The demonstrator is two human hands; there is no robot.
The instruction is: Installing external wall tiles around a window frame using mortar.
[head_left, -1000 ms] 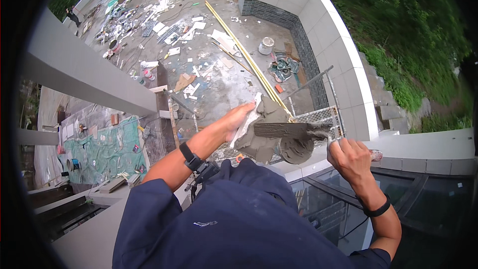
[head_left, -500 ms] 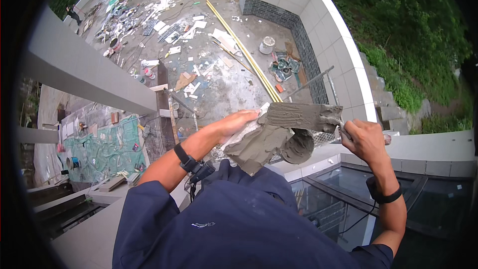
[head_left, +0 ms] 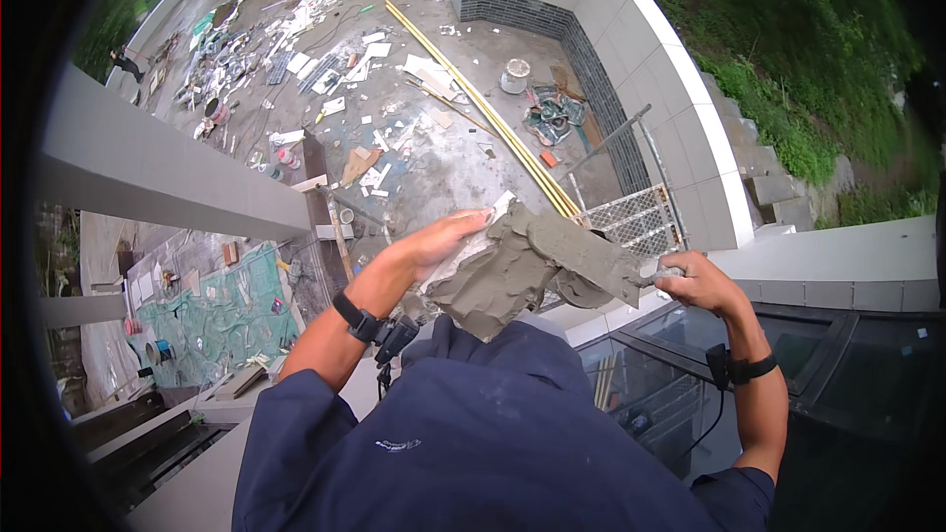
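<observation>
My left hand (head_left: pixel 443 238) grips the left edge of a white tile (head_left: pixel 504 205), thumb and fingers closed on it. Thick grey mortar (head_left: pixel 488 286) covers most of the tile's upper face. In my right hand (head_left: pixel 702 284) is the handle of a trowel (head_left: pixel 591 254), fingers wrapped round it. The mortar-smeared blade slants down to the right, its far end against the mortar on the tile. Below the blade, a lump of mortar bulges out, partly hidden by it. Both hands are in front of my torso, high above the ground.
Below lie yellow poles (head_left: pixel 473 106), a white bucket (head_left: pixel 514 76) and scattered debris. A metal frame with a mesh platform (head_left: pixel 631 221) stands right of the poles. Dark-framed glass (head_left: pixel 670 374) is at lower right, green netting (head_left: pixel 222 305) at left. Another person (head_left: pixel 126 63) is far off.
The trowel blade has swung from nearly level at the tile's far side to a slant across the mortar. My right hand has moved slightly nearer and left; the tile shifted a little left.
</observation>
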